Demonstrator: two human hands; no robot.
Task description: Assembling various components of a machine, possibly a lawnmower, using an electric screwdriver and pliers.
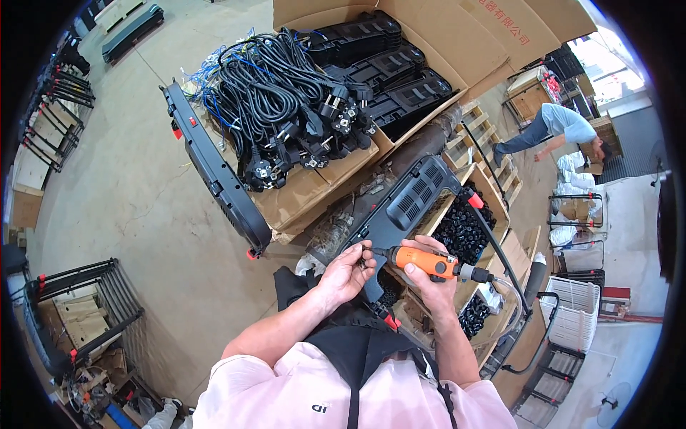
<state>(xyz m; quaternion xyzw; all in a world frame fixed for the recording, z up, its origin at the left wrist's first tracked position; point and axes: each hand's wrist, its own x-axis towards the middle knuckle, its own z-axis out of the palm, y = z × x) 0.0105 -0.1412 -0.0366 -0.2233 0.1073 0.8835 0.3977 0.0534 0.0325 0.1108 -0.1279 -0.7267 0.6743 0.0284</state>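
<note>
**A:** Right in the middle of the frame, the orange driver lies almost level, its dark bit pointing left, and there's the left hand at the tip!

**B:** That looks like the bit being fitted with a fastener, I'd judge. Small dark pieces show at the left fingertips, too tiny to name for sure.

**A:** And the work itself?

**B:** The black housing, slotted grille and all, slants from just right of centre down to the lower middle, partly behind the hands. The bit isn't on it; it's up at the fingers.

**A:** So what does the next move call for?

**B:** My read: a steady tip, a straight seat, then careful aim at the housing. A crooked seat could drop the piece.

**A:** Talk me through the pose!

**B:** Left forearm slants up from the lower left, palm turned upward, fingers curled; that grip is pinched together on the dark pieces. Right forearm rises steeply from the lower right, and the right hand has its grip clamped round the driver's orange body, thumb laid along the near side.

**A:** Two hands, meeting dead centre!
</note>
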